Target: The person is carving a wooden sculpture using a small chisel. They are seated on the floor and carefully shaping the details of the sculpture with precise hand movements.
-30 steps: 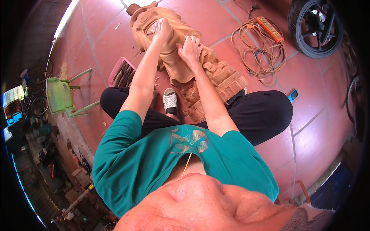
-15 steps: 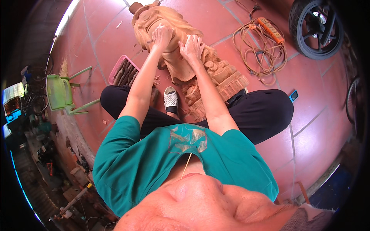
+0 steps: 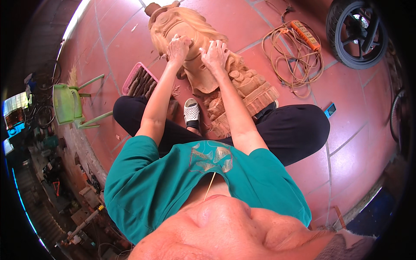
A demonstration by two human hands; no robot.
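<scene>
Head view: both hands, left (image 3: 178, 44) & right (image 3: 215, 53), press flat on carving (image 3: 242, 86) at 12 o'clock, fingers spread, steadying it; tray (image 3: 138, 80) at 10.

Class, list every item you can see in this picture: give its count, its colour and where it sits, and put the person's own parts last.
Wooden carving: one, pale brown, lying on the floor ahead.
Basket of tools: one, pink, left of the carving.
Chair: one, green, far left.
Cable with socket strip: one, orange, upper right.
Wheel: one, black, top right.
Sandal: one, white, by the carving.
Floor tiles: red.
Left hand: on the carving.
Right hand: on the carving.
</scene>
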